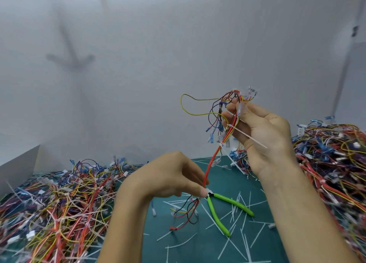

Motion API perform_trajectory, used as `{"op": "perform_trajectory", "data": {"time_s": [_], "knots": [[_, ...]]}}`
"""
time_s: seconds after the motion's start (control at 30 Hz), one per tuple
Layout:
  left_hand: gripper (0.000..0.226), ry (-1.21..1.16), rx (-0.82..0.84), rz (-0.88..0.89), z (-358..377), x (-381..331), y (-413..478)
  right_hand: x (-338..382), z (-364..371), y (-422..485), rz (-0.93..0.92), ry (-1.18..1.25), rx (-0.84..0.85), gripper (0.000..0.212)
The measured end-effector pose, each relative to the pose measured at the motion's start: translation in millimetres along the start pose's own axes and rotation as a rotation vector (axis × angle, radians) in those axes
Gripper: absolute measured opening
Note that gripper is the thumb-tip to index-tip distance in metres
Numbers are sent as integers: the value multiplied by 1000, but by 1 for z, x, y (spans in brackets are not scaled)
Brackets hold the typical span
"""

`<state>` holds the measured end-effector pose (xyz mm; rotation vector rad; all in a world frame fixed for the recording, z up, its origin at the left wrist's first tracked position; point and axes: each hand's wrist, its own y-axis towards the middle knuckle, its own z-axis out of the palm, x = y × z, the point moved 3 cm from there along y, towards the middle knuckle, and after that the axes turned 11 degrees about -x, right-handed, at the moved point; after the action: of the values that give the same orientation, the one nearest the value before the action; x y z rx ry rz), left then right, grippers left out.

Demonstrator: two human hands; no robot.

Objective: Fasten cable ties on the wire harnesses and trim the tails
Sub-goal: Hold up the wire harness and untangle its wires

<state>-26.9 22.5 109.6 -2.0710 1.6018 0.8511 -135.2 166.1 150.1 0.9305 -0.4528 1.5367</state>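
The left hand's grip pinches the red wire harness between thumb and fingertips, just above the head of the green-handled flush cutters. The right hand's grip is curled round the harness's upper end, high above the cutters. There a white cable tie circles the wires, its untrimmed tail jutting across the palm. The cutters lie on a green cutting mat on the table, among trimmed tails. Harness piles crowd in left and right of the cutters.
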Motion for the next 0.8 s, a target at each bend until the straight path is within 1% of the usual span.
{"op": "perform_trajectory", "data": {"time_s": [0.13, 0.23, 0.37, 0.53, 0.6, 0.7, 0.8], "knots": [[2, 24, -49, -4, 10, -3, 7, 0, 0, 0, -4, 2, 19, 14], [7, -34, -148, -26, 5, 2, 7, 2, -1, 2, 4, 17, 23, 14], [9, -189, -356, -56, -13, 9, 4, 2, -1, 3, 15, 1, 33, 11], [12, -477, -582, -56, -27, 11, 0, 2, 1, 1, 29, 32, 55, 13], [9, -590, -626, -39, -28, 8, -1, 1, 2, 0, 27, 35, 74, 14], [7, -738, -648, -21, -28, 4, -2, 2, 4, -2, 19, 44, 104, 16], [6, -780, -624, -21, -28, 4, -1, 4, 4, -2, -2, 55, 137, 20]]}}
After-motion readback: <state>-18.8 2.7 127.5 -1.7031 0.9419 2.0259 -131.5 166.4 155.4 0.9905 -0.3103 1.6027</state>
